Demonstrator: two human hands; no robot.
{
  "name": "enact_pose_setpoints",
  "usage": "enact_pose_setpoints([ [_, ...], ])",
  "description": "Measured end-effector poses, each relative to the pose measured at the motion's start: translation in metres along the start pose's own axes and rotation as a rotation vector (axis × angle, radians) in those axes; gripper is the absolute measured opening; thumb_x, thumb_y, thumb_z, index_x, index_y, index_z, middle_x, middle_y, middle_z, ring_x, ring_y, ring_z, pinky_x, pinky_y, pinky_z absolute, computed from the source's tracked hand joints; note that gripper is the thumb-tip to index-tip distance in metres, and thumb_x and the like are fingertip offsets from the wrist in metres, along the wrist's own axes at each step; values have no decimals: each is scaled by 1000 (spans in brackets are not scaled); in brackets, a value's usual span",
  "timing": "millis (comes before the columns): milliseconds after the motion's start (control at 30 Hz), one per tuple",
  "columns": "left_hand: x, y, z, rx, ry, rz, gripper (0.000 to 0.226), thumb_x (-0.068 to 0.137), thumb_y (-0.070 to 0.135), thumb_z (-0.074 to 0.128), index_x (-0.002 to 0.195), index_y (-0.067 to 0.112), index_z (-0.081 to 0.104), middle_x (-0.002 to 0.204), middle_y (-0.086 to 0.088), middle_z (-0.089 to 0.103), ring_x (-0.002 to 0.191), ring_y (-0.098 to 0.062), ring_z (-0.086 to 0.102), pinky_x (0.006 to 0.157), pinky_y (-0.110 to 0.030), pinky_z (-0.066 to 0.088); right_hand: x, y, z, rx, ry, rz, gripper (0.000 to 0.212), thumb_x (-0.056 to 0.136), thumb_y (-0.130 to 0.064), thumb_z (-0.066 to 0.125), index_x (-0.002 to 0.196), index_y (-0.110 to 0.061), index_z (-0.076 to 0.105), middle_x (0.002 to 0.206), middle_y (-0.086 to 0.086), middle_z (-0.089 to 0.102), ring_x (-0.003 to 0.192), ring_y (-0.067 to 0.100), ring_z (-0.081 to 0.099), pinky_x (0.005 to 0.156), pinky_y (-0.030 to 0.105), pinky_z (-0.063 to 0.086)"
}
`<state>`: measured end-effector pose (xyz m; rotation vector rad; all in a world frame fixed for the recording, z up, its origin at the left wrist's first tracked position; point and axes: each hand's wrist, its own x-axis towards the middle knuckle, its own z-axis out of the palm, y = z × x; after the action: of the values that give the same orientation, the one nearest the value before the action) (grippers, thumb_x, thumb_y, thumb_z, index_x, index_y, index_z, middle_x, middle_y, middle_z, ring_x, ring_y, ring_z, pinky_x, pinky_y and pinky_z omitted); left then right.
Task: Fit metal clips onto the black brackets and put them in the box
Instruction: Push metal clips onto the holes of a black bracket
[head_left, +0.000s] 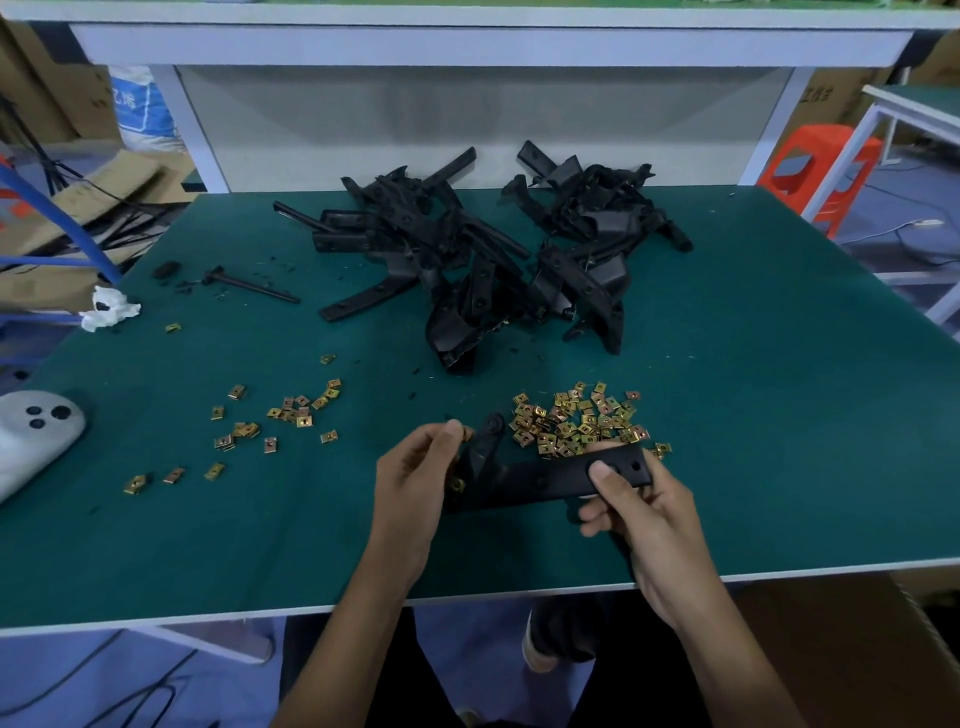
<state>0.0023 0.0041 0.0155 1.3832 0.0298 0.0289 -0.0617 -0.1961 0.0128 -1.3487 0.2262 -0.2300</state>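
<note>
Nearest, my left hand (415, 478) curls its fingers round the bent end of the black bracket (545, 478), held above the mat (727, 415), a metal clip (457, 486) at that end. Likely stiff, light plastic; my right hand (639, 509) pinches its flat arm, a sound hold.

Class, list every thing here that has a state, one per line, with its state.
Left hand: pinches a brass-coloured metal clip.
Right hand: grips the long black plastic bracket, held over the green table.
Heap of black brackets: piled, untouched.
Loose brass-coloured clips: scattered on the table.
</note>
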Motion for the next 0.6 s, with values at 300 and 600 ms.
enact_pose_setpoints([
  [300, -2, 3, -2, -23, -51, -11, 31, 102, 17, 55, 79, 0, 69, 75, -12, 62, 73, -20, 55, 67, -28, 45, 0, -1, 0, 3, -18, 3, 17, 81, -31, 74, 93, -19, 74, 81, 8, 67, 61, 19, 64, 52, 30, 55],
  [600, -1, 1, -2, -25, -46, -15, 31, 101, 16, 57, 77, 0, 69, 74, -8, 64, 72, -16, 57, 67, -25, 47, -1, -3, 1, -101, -19, -24, 7, 87, -32, 78, 86, -28, 73, 69, 4, 67, 59, 20, 65, 53, 30, 55],
])
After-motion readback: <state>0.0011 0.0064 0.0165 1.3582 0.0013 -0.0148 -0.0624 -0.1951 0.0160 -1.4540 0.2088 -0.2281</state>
